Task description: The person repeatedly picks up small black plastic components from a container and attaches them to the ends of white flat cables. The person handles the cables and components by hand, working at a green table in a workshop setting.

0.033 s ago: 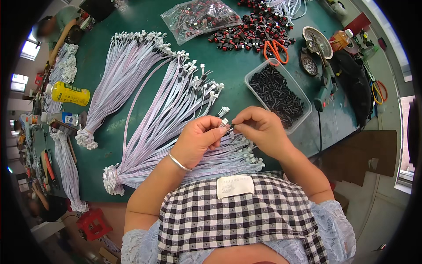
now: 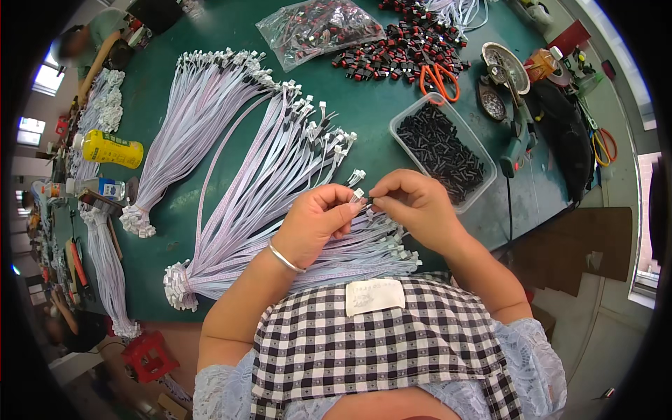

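Note:
My left hand (image 2: pixel 316 222), with a silver bangle at the wrist, pinches the end of a cable by its white connector (image 2: pixel 358 194). Close against it, the thumb and forefinger of my right hand (image 2: pixel 418 210) are closed on a small black sleeve (image 2: pixel 371 201), mostly hidden by the fingertips. Both hands are above a fanned bundle of pale flat cables (image 2: pixel 245 183), tied together at the lower left. Just beyond my right hand stands a clear plastic box (image 2: pixel 493 173) of short black tubes (image 2: pixel 441 150).
Another cable bundle (image 2: pixel 183 136) lies to the left, near a yellow bottle (image 2: pixel 112 149). Far ahead are a clear bag (image 2: pixel 315 28), red-and-black parts (image 2: pixel 399 52) and orange-handled scissors (image 2: pixel 439 82). A green soldering-type tool (image 2: pixel 516 143) and metal dish (image 2: pixel 505 64) are at the right.

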Action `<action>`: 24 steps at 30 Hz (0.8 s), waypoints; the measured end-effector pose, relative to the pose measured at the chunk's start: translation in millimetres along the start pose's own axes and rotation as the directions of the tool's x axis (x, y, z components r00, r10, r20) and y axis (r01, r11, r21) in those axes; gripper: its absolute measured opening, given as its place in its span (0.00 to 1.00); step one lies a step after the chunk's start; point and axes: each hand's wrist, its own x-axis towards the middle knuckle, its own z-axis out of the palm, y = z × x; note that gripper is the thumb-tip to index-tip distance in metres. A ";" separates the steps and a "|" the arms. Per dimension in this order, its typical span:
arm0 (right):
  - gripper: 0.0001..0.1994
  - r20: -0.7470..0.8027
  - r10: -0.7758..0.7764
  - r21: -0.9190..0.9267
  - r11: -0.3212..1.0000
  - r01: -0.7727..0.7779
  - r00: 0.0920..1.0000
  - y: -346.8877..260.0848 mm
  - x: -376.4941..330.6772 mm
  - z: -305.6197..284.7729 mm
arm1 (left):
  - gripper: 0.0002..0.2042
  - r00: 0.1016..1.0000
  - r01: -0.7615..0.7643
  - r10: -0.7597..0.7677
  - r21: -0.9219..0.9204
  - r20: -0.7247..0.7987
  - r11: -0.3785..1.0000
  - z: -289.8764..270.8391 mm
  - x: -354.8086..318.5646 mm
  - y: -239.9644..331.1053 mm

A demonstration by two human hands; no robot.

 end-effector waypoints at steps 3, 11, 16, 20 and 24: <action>0.05 -0.017 -0.044 -0.019 0.999 0.044 0.999 1.4 0.8 1.2 | 0.04 1.000 -0.012 0.012 0.015 0.005 1.000 0.7 -0.1 0.5; 0.05 0.009 -0.069 -0.075 0.995 0.070 0.998 -0.7 2.0 0.8 | 0.04 0.999 -0.031 0.030 0.039 0.013 0.999 2.9 -2.0 1.8; 0.05 0.012 -0.054 -0.067 0.996 0.055 0.998 2.1 1.2 0.0 | 0.05 1.000 -0.024 0.023 0.071 0.015 0.997 1.9 -2.6 1.6; 0.05 0.031 -0.003 -0.052 0.999 0.004 1.000 -0.2 1.5 -3.0 | 0.10 0.998 -0.049 0.041 0.155 0.051 0.987 1.6 -6.7 4.4; 0.08 0.100 0.042 0.092 0.994 -0.052 0.994 6.5 0.2 -2.5 | 0.14 0.996 -0.091 0.080 0.283 0.050 0.955 -0.2 -9.1 10.7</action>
